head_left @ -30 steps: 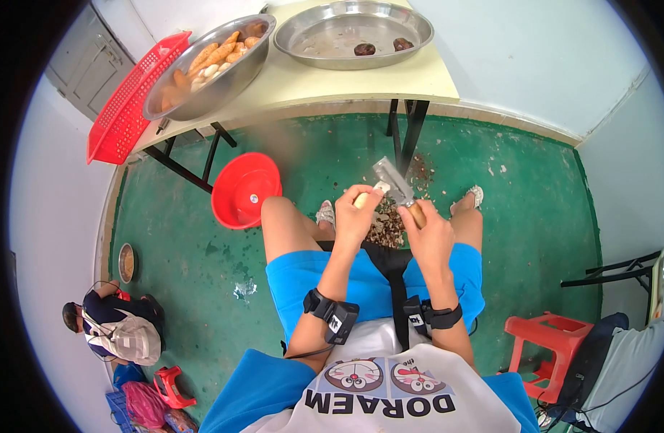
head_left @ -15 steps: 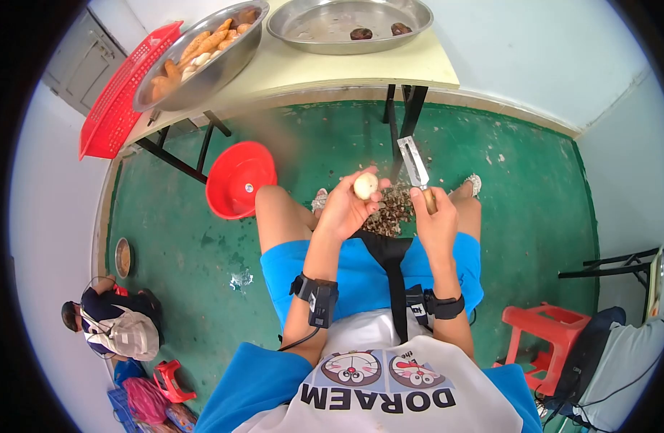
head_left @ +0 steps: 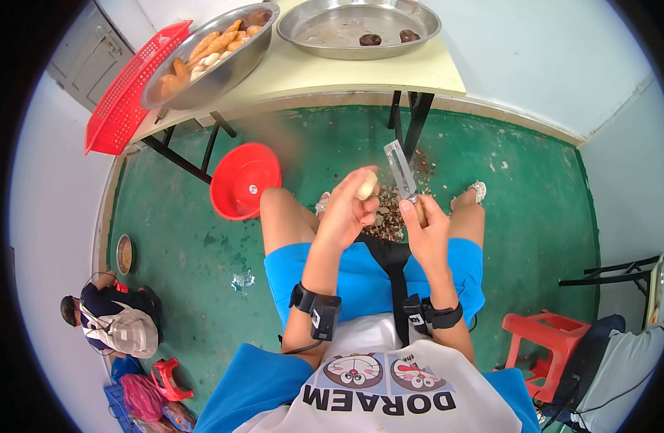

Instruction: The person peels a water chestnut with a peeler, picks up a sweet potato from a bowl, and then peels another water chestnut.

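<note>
Left hand (head_left: 348,206): fingers curled, clamped on a small, rounded, cream-coloured piece of produce (head_left: 368,186).
Right hand (head_left: 428,227): thumb and fingers closed around the wooden handle of a flat, silver metal peeler (head_left: 400,170).
Cream piece: in left grip, near the blade, not touching it.
Slip risk: surface looks smooth, perhaps damp; a loose hold could drop it towards the heap of brown and white peelings (head_left: 391,222) below.
Cut risk: left fingertips sit against the piece; an overrunning stroke could nick them.
Round red plastic basin (head_left: 233,180): well apart; a dropped piece would likely miss it.
</note>
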Demonstrator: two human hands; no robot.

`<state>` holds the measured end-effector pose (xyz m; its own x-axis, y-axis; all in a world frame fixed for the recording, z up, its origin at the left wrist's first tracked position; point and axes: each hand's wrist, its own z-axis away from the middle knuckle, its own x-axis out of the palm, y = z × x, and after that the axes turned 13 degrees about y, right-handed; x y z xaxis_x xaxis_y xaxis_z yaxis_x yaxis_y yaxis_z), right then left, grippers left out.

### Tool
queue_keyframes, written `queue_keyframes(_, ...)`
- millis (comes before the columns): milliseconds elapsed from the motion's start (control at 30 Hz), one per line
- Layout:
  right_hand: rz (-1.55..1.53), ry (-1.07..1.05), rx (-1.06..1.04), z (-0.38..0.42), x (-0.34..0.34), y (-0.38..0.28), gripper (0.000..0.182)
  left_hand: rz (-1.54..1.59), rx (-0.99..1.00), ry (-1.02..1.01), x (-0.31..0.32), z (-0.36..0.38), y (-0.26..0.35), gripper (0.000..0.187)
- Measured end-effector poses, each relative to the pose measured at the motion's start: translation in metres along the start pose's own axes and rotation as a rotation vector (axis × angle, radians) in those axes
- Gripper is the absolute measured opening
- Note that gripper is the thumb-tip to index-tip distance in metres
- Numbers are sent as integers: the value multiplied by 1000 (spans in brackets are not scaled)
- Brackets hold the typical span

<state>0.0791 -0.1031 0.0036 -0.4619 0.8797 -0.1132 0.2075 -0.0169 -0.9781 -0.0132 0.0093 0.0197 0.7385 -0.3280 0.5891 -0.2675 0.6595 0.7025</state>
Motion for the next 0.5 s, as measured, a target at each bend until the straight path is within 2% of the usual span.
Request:
queue_keyframes(67, -15, -3, -2, 0, 0, 1, 26, 10, 9, 26, 0, 0, -2, 28)
queue_keyframes(133, -31, -7, -5, 0, 0, 2, 25, -53, 42, -36, -3, 0, -4, 28)
queue_keyframes(200, -151, 2, 53, 1, 1, 5, 23, -115, 84, -31, 2, 4, -3, 28)
queue_keyframes(367, -147, -15, 61, 0, -2, 7, 22, -230, 155, -80, 2, 9, 1, 28)
queue_keyframes(500, -157, -34, 61, 0, -2, 8, 22, 24, 26, -161, 5, 8, 4, 36)
